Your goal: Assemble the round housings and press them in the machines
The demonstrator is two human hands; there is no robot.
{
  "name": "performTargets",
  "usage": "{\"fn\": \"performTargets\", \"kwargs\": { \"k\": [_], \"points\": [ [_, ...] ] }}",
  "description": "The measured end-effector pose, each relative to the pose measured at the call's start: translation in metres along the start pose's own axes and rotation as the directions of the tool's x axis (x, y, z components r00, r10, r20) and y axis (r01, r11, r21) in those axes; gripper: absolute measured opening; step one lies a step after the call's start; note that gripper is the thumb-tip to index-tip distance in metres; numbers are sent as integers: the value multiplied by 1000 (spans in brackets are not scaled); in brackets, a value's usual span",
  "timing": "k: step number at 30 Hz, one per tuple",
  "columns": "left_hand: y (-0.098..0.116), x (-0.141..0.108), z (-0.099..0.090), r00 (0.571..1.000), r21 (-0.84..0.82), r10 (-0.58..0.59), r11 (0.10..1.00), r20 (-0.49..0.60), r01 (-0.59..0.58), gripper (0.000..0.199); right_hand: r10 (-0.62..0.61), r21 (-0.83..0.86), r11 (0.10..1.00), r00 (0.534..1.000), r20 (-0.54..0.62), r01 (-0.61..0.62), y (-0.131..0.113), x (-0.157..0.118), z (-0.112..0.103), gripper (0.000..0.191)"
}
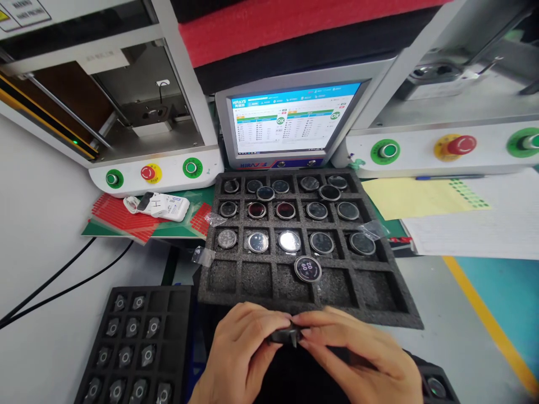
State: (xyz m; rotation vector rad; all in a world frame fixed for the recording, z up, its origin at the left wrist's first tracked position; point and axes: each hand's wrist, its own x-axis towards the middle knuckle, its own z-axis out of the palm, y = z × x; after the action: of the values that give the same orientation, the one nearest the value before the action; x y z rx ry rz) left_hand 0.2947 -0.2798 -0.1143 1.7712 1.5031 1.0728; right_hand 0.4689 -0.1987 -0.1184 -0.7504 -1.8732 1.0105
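Observation:
Near the bottom centre, my left hand [244,350] and my right hand [353,350] pinch a small dark watch body [286,336] between their fingertips. It is seen edge-on, partly covered by fingers, so its face is hidden. Just beyond the hands lies a grey foam tray [404,314] with several round watches in its far three rows. One lit watch [307,269] showing digits rests across a divider at the nearest row. Two more watches, a left one [265,193] and a right one [329,193], lie over dividers near the back.
At lower left, a black foam tray [168,331] holds several wrapped watch bodies. Behind stands a monitor [290,123] between a left machine [155,163] and a right machine [421,151] with push buttons. A white handheld device [168,207], yellow paper [421,196] and white sheets [471,224] flank the foam tray.

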Motion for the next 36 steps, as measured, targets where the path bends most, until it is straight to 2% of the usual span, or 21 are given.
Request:
{"fn": "performTargets", "kwargs": {
  "k": [4, 8, 15, 18, 24, 28, 33, 36],
  "points": [
    [0, 1, -4, 999, 19, 34, 999, 0, -34, 31, 4, 24, 1000, 998, 55, -6, 0, 2, -3, 12],
    [1, 2, -9, 997, 8, 78, 997, 1, -78, 30, 47, 55, 997, 982, 183, -58, -1, 2, -8, 11],
    [3, 0, -12, 996, 6, 46, 999, 79, -47, 27, 101, 136, 979, 941, 324, -152, -4, 8, -12, 17],
    [3, 1, -12, 996, 4, 60, 998, 63, -60, 26, 81, 157, 979, 952, 294, -132, -4, 7, -11, 17],
    [5, 4, -8, 997, -28, 80, 996, 1, -80, 26, 66, 188, 978, 987, 145, -93, -3, 3, -2, 20],
    [4, 4, -7, 997, -4, 75, 997, -2, -75, 25, 98, 219, 970, 995, 34, -103, -1, 1, 2, 3],
    [0, 3, -6, 997, 16, 78, 997, -25, -77, 22, -60, 119, 991, 998, 25, 57, 0, 1, 2, 15],
    [-1, 3, -5, 995, 34, 93, 995, -43, -92, 20, -100, 79, 992, 995, -13, 100, 0, -1, 4, 14]
  ]
}}
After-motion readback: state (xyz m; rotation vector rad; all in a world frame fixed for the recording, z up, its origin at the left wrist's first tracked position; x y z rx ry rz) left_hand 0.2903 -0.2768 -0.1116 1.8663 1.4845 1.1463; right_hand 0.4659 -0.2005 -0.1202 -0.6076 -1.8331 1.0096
